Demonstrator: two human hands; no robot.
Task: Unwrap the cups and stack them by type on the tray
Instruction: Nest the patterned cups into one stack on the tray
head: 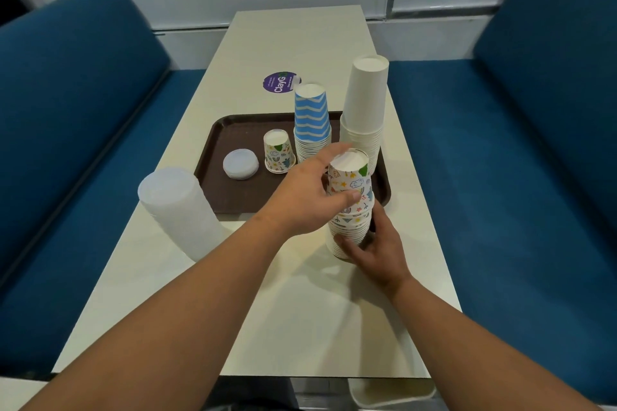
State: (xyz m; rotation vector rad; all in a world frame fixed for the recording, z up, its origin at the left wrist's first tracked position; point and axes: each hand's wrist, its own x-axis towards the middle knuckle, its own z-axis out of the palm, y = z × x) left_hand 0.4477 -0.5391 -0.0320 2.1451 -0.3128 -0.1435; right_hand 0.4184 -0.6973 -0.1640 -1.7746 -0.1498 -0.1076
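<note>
Booth table (300,294): left hand (305,195) pinches the patterned stack (350,207) top, right hand (375,250) wraps its base; tray (233,197) at 11 o'clock. An uneven lift could topple it.

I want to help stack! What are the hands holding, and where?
The stack of doodle cups: left hand grips its top cup, right hand its bottom.

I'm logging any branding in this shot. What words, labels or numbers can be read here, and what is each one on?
"ClayG": on the round purple sticker on the table; the blue striped cup stack hides the word's end.
Small white lines on that sticker: too small to read.
Doodle-print cups and single doodle cup: pictures only, no words.
Nothing else bears text.
</note>
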